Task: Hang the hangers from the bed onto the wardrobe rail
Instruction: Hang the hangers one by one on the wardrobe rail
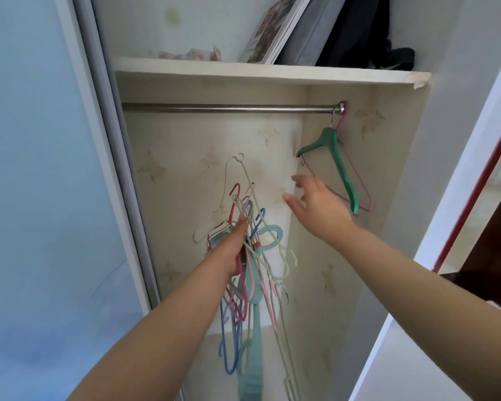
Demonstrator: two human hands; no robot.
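— Where are the hangers now?

— Most are a tangled bunch (245, 256) gripped in the left hand (234, 250), fingers clamped round the necks, hooks pointing up toward the rail (229, 108), bodies trailing down. Two already hang at the rail's right end: a green hanger (337, 166) and a thin pink hanger (359, 183) behind it.

— And the other hand?

— The right hand (315, 206) is empty, fingers spread apart, sitting between the bunch and the hung pair, just beside the green one's lower arm.

— So which way does it go?

— I'd say left and slightly down: the bunch's hooks lie that side of its fingertips, long axis near upright. The right hand is nearer the rail's free stretch, so it would pick one out and lift it.

— Risk?

— The hooks look interlocked; one may drag others.
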